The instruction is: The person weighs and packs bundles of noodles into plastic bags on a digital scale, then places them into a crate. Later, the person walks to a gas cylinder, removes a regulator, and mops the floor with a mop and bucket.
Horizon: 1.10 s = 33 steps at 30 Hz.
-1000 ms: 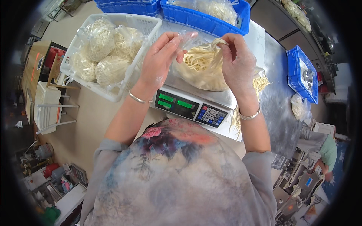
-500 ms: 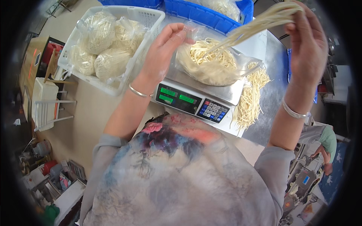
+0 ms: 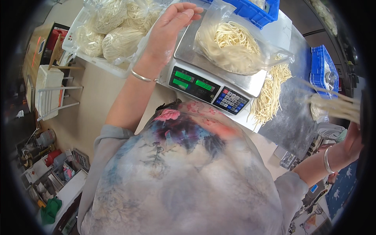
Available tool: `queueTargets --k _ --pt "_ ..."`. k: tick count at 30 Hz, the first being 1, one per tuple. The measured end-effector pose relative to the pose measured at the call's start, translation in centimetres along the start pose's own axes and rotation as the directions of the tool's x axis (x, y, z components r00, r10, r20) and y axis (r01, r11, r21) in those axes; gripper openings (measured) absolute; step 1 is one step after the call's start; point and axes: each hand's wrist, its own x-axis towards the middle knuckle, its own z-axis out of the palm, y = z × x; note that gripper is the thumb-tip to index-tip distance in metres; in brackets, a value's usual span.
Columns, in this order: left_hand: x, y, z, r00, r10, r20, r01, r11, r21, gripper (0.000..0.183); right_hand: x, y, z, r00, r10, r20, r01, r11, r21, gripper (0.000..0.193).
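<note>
A clear plastic bag of noodles (image 3: 237, 39) rests on the steel pan of a digital scale (image 3: 207, 88), its mouth loose and partly raised. My left hand (image 3: 172, 25) hovers just left of the bag, fingers stretched out and curved, with a small gap to the plastic. At the far right rim, my right hand (image 3: 353, 137) is partly cut off by the dark edge. It grips a bundle of noodles (image 3: 340, 105), blurred by motion. A loose pile of noodles (image 3: 270, 94) lies on the table beside the scale.
A white basket (image 3: 121, 70) of bagged noodles stands left of the scale. One blue crate (image 3: 268, 15) is beyond it, another blue crate (image 3: 325, 70) at the right. Near that crate sits a small bag of noodles (image 3: 319, 107). A stool (image 3: 58, 94) stands on the floor left.
My right hand has swung from above the bag out to the far right, carrying the noodles. My left hand has let go of the bag's edge. The view has shifted.
</note>
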Motion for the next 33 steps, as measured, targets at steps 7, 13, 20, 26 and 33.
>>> queueTargets --k 7,13,20,26,33 --pt "0.2 0.4 0.0 1.0 0.0 0.031 -0.002 0.999 0.049 0.025 -3.1 6.3 -7.3 0.829 0.533 0.169 -0.433 0.803 -0.409 0.024" --pt "0.8 0.5 1.5 0.988 0.142 0.054 -0.144 0.76 0.634 0.059 -5.5 14.9 -1.8 0.878 0.472 0.08 -0.082 0.312 -0.947 0.036" --pt "2.0 1.0 5.0 0.977 -0.063 0.203 -0.067 0.814 0.577 0.039 -4.8 15.1 15.6 0.909 0.338 0.246 -0.129 0.787 -0.604 0.032" --pt "3.3 2.7 6.9 0.929 0.007 0.371 0.002 1.0 -0.025 0.035 -0.5 11.7 19.0 0.879 0.237 0.415 -0.425 0.784 0.452 0.021" --pt "4.5 2.9 7.8 0.88 -0.114 0.461 0.098 0.993 0.059 0.042 0.1 12.3 19.6 0.754 0.166 0.635 -0.389 0.892 0.229 0.027"
